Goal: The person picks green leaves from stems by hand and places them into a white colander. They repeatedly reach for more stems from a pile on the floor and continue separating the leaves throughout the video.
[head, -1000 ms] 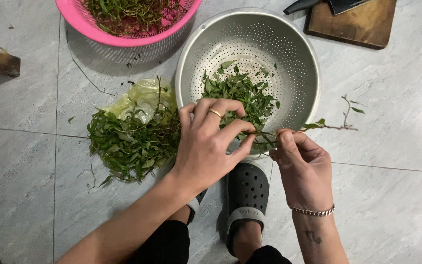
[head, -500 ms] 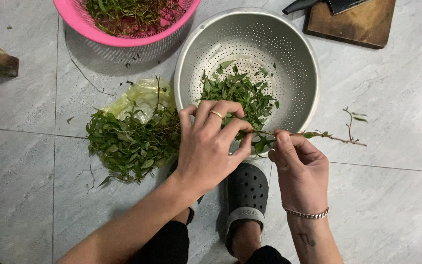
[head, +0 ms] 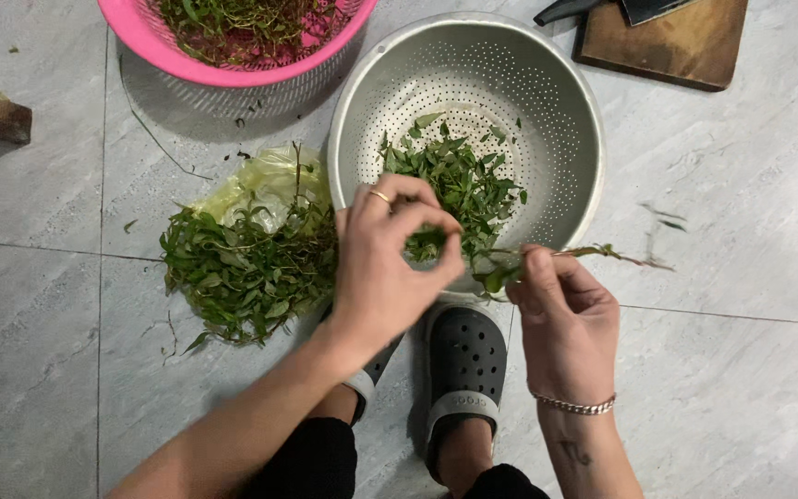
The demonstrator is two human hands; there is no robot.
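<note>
The herb sprig [head: 584, 253] lies across the near rim of the metal colander [head: 561, 111], its thin stem running out past the colander's right side. Your right hand [head: 561, 319], just below that rim, pinches the sprig's leafy end between thumb and fingers. Your left hand [head: 388, 263], over the colander's near-left edge, has its fingertips closed on a small tuft of leaves; a ring sits on one finger. Picked leaves [head: 454, 180] are heaped inside the colander. Left of it lies a pile of leafy stems [head: 247, 268] on a plastic bag [head: 265, 185]. Beyond it to the left sits a pink basket [head: 154, 37], to the right a wooden cutting board [head: 685, 46].
</note>
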